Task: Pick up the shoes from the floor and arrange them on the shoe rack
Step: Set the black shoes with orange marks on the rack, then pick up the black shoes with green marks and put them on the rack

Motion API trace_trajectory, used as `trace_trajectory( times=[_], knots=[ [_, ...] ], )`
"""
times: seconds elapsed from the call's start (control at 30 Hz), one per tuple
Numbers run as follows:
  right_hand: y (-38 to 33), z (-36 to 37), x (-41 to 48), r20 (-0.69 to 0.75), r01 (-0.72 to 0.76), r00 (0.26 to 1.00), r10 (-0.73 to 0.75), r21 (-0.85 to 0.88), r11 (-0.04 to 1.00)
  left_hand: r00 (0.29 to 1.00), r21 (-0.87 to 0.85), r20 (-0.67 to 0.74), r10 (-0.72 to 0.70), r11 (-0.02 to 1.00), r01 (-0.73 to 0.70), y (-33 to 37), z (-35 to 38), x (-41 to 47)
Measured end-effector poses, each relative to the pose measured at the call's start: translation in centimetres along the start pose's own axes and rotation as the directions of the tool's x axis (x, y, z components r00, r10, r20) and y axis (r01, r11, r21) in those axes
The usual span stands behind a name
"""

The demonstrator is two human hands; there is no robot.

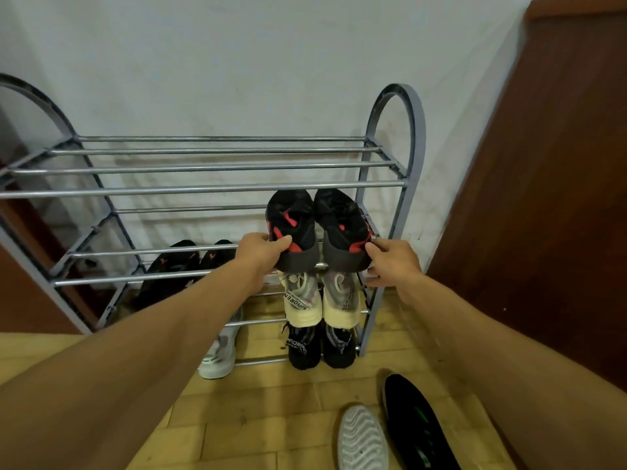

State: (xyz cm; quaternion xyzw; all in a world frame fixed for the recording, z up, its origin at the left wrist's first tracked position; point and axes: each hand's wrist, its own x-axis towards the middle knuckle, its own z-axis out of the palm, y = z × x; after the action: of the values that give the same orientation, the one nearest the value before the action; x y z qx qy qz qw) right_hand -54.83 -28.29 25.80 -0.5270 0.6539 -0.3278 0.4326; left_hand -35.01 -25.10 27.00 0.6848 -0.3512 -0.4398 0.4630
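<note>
Black-and-red shoes are held by both hands' fingers on the shoe rack; two shoes are left on the floor beside it.

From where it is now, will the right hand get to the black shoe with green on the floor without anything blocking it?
Probably yes. The right hand first has to let go of the black-and-red shoe on the rack. The black shoe lies on open floor below that arm, with only a white shoe beside it.

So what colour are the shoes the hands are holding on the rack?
Black with red patches, on the pair of sneakers in the head view.
</note>
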Motion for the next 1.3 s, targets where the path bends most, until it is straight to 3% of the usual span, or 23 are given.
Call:
trace_trajectory(
  times=[0.1,0.2,0.33,0.47,0.67,0.87,0.97,1.17,1.3],
  knots=[
    [1.3,-1.4,-2.2,0.002,0.007,1.0,-0.007,-0.036,0.999,0.996,0.067,-0.073,0.051,0.997,-0.046,-0.7,0.4,-3.4],
    [3.5,-3.2,-4.9,0.069,0.035,0.997,-0.021,-0.201,0.979,0.999,0.122,0.027,0.033,0.992,-0.036,-1.8,1.1,-7.5],
    [7.1,-6.0,-9.4,0.201,0.011,0.977,0.069,-0.375,0.927,0.974,0.307,0.223,-0.033,0.951,-0.038,-4.1,3.4,-12.6],
    [11.5,-8.6,-13.0,0.232,-0.059,0.956,0.181,-0.452,0.89,0.876,0.496,0.453,-0.165,0.863,-0.094,-7.2,6.1,-17.4],
    [19.1,-10.4,-17.0,0.232,-0.164,0.914,0.332,-0.537,0.828,0.767,0.595,0.581,-0.272,0.785,-0.172,-12.7,9.6,-21.2],
    [25.9,-9.7,-17.8,0.213,-0.28,0.853,0.477,-0.585,0.761,0.667,0.642,0.651,-0.363,0.732,-0.228,-17.1,10.5,-21.8],
    [29.5,-8.3,-16.5,0.201,-0.303,0.835,0.511,-0.608,0.734,0.635,0.678,0.678,-0.371,0.65,-0.345,-18.3,10.8,-20.2],
    [33.8,-5.3,-11.6,0.013,-0.497,0.813,0.582,-0.505,0.706,0.666,0.721,0.641,-0.381,0.598,-0.351,-20.7,10.7,-15.0],
    [36.4,-3.2,-9.7,-0.016,-0.559,0.772,0.636,-0.493,0.667,0.674,0.753,0.604,-0.425,0.583,-0.306,-23.6,9.6,-13.3]
  ],
)
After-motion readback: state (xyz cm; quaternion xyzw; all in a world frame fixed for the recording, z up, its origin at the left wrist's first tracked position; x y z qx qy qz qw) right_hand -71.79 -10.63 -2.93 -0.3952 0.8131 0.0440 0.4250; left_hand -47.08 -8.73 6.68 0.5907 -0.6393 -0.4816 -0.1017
